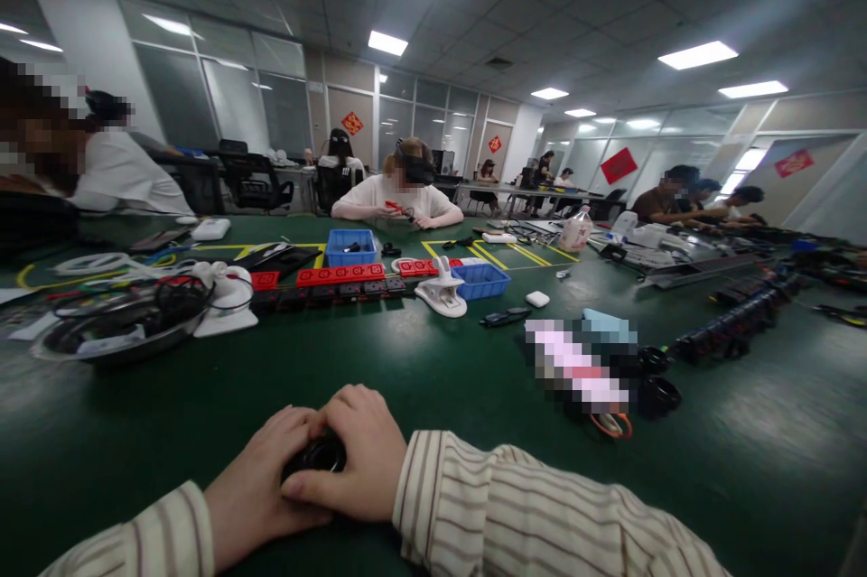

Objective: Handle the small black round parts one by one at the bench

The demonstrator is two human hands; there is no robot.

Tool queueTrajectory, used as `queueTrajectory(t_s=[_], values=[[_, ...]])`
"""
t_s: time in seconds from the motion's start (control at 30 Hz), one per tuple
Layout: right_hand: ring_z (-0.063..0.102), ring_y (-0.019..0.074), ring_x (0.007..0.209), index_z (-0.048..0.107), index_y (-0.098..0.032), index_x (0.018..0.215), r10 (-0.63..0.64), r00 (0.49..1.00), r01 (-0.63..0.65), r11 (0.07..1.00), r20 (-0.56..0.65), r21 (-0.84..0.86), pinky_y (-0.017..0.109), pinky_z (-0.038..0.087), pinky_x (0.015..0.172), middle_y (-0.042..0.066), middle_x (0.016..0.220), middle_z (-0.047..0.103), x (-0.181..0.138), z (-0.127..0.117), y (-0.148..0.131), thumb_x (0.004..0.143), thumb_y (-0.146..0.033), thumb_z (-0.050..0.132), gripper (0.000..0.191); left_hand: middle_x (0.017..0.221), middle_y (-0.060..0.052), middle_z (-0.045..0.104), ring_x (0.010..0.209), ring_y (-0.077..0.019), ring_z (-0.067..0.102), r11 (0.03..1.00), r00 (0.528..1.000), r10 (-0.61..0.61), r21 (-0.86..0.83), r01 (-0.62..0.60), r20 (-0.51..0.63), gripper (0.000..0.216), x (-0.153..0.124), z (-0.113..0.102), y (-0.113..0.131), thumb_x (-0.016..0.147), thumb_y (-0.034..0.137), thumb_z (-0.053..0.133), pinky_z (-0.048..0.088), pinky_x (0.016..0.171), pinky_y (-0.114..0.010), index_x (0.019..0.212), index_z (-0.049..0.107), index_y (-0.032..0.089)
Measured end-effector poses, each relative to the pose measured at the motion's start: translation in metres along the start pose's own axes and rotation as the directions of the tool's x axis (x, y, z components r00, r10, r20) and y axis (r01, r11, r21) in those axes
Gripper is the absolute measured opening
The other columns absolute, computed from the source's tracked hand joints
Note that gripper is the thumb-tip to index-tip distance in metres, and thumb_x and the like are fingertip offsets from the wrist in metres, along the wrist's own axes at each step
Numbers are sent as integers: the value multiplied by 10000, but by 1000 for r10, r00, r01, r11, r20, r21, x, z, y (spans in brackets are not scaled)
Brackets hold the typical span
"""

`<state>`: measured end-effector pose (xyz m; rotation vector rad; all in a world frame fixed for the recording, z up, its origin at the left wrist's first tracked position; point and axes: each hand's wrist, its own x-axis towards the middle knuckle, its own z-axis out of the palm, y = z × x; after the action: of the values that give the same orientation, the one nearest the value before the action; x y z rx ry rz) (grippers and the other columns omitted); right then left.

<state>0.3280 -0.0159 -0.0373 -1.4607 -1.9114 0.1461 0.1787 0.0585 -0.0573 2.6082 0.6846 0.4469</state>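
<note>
Low at the front of the green table, my left hand [261, 478] and my right hand [366, 455] close together around a glossy black rounded object [318, 458]. Fingers of both hands wrap over it, so only a small dark part shows between them and its kind cannot be made out. My right thumb lies across the near side of the object and meets my left hand. Both wrists come out of cream sleeves with dark stripes.
A metal bowl [122, 333] of cables stands left. Beyond are red and black power strips [339, 277], blue bins [482, 281], and a white clip-on device [442, 293]. Right lie a white earbud case [537, 298] and black cable chain [731, 324]. A person [399, 189] sits opposite.
</note>
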Motion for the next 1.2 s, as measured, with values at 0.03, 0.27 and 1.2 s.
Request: queueTrajectory(t_s=[0.03,0.27,1.2], values=[[461,154,767,534,-173,777,-8,1000,8,999,22,-31,290,373,688,13,794,518,1,1,0,687,-596,601,438,958,-36,594,929,-257,540,999,1000,5,-33,-4,19,355,1,-3,2,566,374,664,434,868,-406,878,589,224],[506,142,820,607,-195,851,-312,950,313,949,27,-28,283,387,792,-1,802,610,3,1,-1,669,-277,627,201,987,-23,608,973,-256,527,995,996,86,-55,-84,39,327,4,-7,3,554,239,622,396,927,-399,881,623,235],[438,146,708,516,-193,730,-120,993,114,967,-11,-228,285,338,656,-9,716,481,2,4,-5,609,-533,650,385,774,-8,565,837,-218,554,994,1000,-11,110,14,-22,215,1,-6,12,564,328,609,225,1021,-548,709,518,199]])
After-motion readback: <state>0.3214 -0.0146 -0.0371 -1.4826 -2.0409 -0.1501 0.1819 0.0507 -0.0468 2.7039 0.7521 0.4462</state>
